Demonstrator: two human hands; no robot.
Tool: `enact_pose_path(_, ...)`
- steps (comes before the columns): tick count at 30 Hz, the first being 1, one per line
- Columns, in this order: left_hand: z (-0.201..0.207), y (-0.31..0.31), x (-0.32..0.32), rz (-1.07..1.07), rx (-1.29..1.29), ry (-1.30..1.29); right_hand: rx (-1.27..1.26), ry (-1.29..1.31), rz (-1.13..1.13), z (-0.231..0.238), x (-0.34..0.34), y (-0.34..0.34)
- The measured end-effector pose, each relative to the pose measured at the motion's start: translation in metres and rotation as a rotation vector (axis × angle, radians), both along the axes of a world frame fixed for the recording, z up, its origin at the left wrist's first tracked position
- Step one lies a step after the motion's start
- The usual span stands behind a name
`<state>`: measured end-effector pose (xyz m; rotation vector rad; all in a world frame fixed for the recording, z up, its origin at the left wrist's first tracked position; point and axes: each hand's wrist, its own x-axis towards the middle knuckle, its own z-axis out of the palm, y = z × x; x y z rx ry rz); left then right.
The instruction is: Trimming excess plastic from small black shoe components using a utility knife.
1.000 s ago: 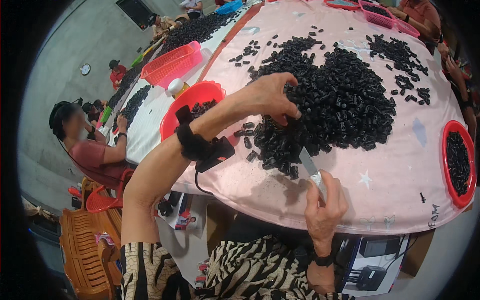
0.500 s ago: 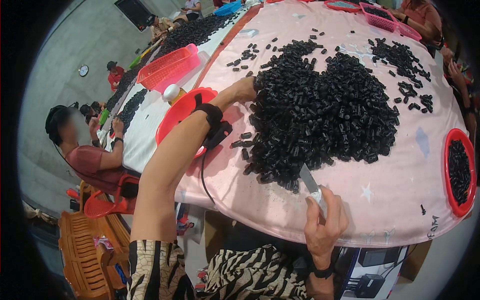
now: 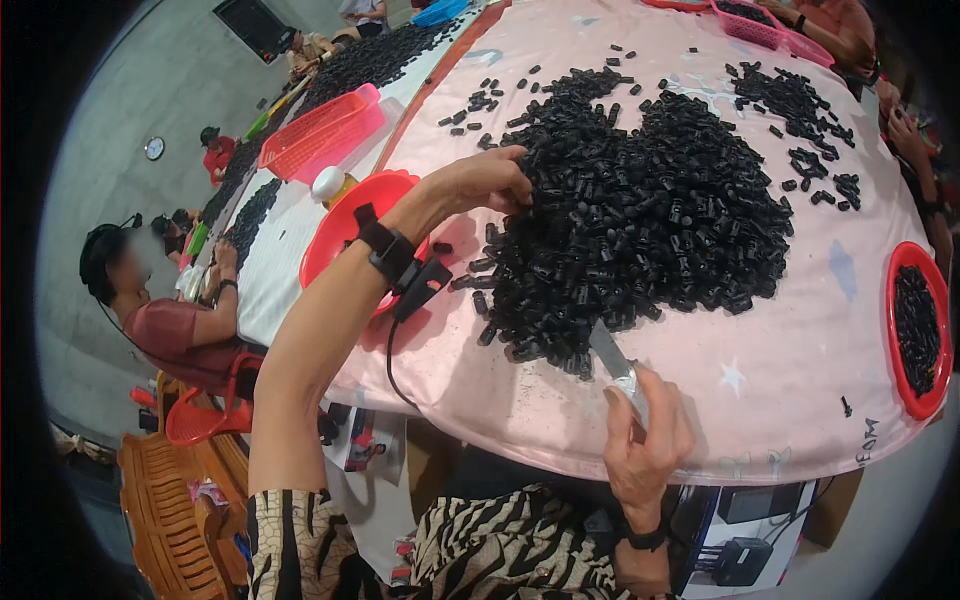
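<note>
A large heap of small black plastic parts [image 3: 640, 210] lies on the pink cloth. My left hand [image 3: 488, 182] is at the heap's left edge, its fingers bent down and closed; what they hold, if anything, is hidden. My right hand [image 3: 648, 435], at the near side, grips a small knife [image 3: 610, 353] by its silver-wrapped handle. The flat blade points up and left, its tip beside the heap's near edge. Under my left forearm stands a red bowl [image 3: 330, 235], partly covered by the arm, with a wrist strap and cable in front.
A red oval basket [image 3: 893, 330] of black parts stands at the right edge. Smaller clusters of parts [image 3: 790, 100] lie far right. Red and pink baskets [image 3: 315, 135] and a white-capped bottle [image 3: 330, 185] stand left. Other people sit around, one [image 3: 175, 320] at the left.
My left hand has arched up, with its bent fingers now showing at the heap's edge. The whole view has shifted slightly. My right hand keeps the knife in nearly the same place.
</note>
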<state>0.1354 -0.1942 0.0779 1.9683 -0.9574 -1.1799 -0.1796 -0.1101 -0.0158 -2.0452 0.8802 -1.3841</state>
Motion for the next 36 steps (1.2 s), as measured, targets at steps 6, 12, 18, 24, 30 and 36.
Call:
enact_pose_path(6,0.018,-0.001,-0.038,-0.239,-0.113,-0.105,-0.038,0.020,-0.013,0.000,0.001,0.001)
enact_pose_path(12,0.051,0.006,-0.079,-0.353,-0.168,-0.303,-0.021,0.019,-0.015,-0.002,0.002,0.002)
enact_pose_path(18,0.028,0.030,-0.044,-0.270,-0.084,-0.585,-0.002,0.004,-0.009,-0.001,0.000,0.003)
enact_pose_path(24,-0.027,0.061,-0.027,-0.384,0.077,-0.868,-0.017,-0.023,-0.011,-0.002,0.001,0.002)
enact_pose_path(30,-0.025,0.089,-0.045,-0.480,0.175,-0.982,-0.036,-0.036,-0.012,-0.006,0.001,0.000)
enact_pose_path(36,-0.008,0.107,-0.060,-0.376,0.234,-0.837,-0.029,-0.034,-0.005,-0.003,0.000,0.001)
